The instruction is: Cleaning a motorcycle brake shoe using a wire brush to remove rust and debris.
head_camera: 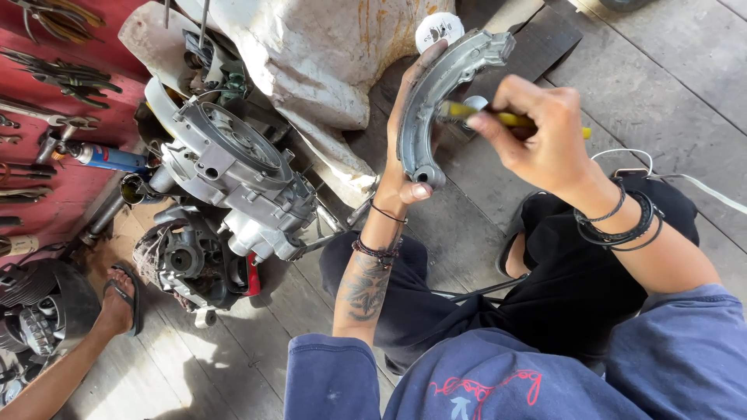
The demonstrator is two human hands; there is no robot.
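— Gripping okay?
— Yes: my left hand [405,167] clasps the curved grey metal brake shoe [443,93] above my lap; my right hand [537,136] pinches the yellow-handled tool [502,118] against it. I'd keep the shoe steady.

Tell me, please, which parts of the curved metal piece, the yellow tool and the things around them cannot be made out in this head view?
- Yellow tool: its middle is covered by the right hand; the working tip is blurred.
- Brake shoe: its inner face is partly hidden by the left hand.
- White round container: mostly hidden behind the shoe.
- Another person's foot in a sandal: the rest of that person is cut off at the left edge.
- Hand tools: cut by the left edge.
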